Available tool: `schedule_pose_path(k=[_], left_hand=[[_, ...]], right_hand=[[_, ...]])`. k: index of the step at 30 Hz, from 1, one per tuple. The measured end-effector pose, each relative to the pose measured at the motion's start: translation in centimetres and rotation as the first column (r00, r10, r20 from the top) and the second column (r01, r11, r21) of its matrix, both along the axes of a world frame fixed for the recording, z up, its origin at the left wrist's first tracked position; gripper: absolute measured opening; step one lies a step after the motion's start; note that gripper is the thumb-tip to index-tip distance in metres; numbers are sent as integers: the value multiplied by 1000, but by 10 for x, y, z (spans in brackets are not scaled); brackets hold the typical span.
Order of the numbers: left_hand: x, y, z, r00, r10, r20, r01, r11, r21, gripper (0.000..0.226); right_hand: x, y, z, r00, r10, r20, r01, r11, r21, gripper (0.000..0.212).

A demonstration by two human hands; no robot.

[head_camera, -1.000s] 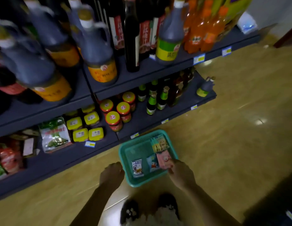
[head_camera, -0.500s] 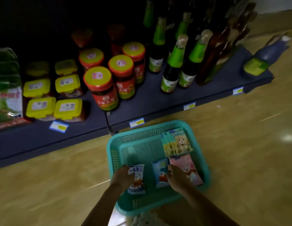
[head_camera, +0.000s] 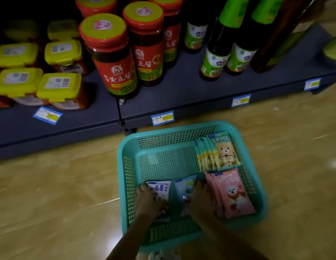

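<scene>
A teal plastic basket (head_camera: 159, 139) sits on the floor in front of the bottom shelf. Inside it my left hand (head_camera: 149, 200) grips a white-and-blue packet (head_camera: 161, 188) near the basket's left side. My right hand (head_camera: 200, 200) grips a light blue packet (head_camera: 185, 187) beside it. A stack of pink packets with a bear picture (head_camera: 232, 192) lies to the right of my right hand. A fanned stack of yellow-green bear packets (head_camera: 218, 152) lies in the far right corner.
The dark shelf (head_camera: 182, 91) holds red sauce jars with yellow lids (head_camera: 111, 55), yellow-lidded tubs (head_camera: 58, 87) at left and green-labelled dark bottles (head_camera: 216, 53) at right. Blue price tags (head_camera: 162, 118) line its edge. Tan tiled floor (head_camera: 60, 194) surrounds the basket.
The view has dropped from the upper shelves down close to the basket. Both hands moved from the basket's near rim into it and took hold of the two packets.
</scene>
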State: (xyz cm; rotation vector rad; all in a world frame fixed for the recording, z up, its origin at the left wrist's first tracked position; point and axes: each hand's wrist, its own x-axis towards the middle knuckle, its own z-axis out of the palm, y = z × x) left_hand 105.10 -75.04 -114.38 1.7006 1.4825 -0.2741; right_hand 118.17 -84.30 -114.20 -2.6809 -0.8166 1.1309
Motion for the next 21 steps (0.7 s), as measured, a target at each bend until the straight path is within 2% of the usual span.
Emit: schedule_pose_path(k=[2, 4, 7, 10, 13, 16, 21], left_hand=[[-1, 1, -1, 1000, -12, 17, 12, 1000, 2, 64], [-1, 3, -2, 996, 4, 91, -3, 1000, -10, 53], [-5, 11, 14, 954, 165, 249, -134, 981, -137, 35], [-15, 29, 68, 854, 345, 390, -274, 934, -229, 33], [-21, 49, 170, 778, 382, 498, -285, 922, -262, 35], [-24, 61, 297, 685, 421, 595, -318, 907, -276, 30], [-47, 67, 533, 590, 432, 682, -373, 895, -244, 29]], right_hand=[[-1, 2, -10, 998, -49, -34, 50, 998, 25, 85], [-1, 3, -18, 991, -81, -106, 91, 992, 90, 70], [4, 7, 4, 977, -87, -197, 118, 982, 148, 49], [16, 19, 67, 971, -97, -219, 164, 935, 315, 29], [24, 41, 167, 923, -120, -366, 269, 881, 389, 26], [20, 64, 291, 895, -125, -429, 341, 812, 475, 32], [-12, 86, 525, 848, 6, -530, 367, 715, 595, 31]])
